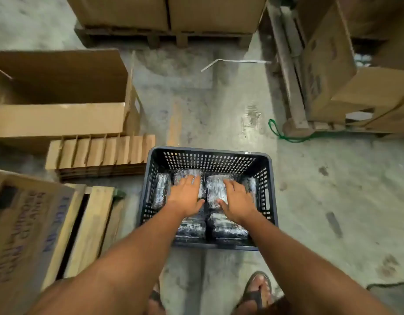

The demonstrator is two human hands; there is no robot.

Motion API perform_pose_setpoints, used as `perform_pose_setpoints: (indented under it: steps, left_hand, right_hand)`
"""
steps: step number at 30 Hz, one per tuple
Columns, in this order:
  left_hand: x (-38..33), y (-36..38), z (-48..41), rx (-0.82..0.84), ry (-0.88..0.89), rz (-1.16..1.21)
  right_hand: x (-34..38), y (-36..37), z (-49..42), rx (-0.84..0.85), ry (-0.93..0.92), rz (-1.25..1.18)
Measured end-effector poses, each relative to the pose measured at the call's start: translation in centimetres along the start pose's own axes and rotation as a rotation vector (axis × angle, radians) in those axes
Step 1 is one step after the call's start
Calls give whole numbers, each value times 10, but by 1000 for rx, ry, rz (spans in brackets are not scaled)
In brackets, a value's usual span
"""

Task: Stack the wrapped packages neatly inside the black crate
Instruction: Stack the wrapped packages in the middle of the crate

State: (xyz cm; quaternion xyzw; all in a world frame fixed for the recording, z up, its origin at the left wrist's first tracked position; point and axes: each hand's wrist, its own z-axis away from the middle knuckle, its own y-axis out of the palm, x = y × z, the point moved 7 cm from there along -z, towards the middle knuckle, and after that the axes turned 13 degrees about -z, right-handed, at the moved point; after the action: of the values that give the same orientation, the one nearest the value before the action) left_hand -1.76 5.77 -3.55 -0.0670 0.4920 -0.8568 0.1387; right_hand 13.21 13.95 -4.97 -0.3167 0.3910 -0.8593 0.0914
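Note:
The black perforated crate (210, 156) stands on the concrete floor in front of me. Several shiny plastic-wrapped packages lie inside it. My left hand (187, 194) lies flat, fingers spread, on top of a wrapped package (185, 175) at the crate's middle left. My right hand (238, 200) presses flat on the neighbouring package (215, 187) at the middle right. Two more packages (228, 228) lie at the near end, partly under my wrists. Narrow packages stand along the left wall (161, 189) and the right wall (251, 184). Neither hand grips anything.
An open cardboard box (60, 98) stands at the left, with a stack of slotted cardboard dividers (101, 153) beside the crate. A printed carton (26, 223) and wooden boards (92, 228) lie near left. Pallets with cartons (328, 64) stand far right and behind. My sandalled foot (258, 289) is below.

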Motion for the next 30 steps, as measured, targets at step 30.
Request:
perform_pose_setpoints:
  steps: [30]
  left_hand:
    - [20, 201, -180, 17, 143, 27]
  right_hand:
    - [-102, 110, -195, 46, -62, 216]
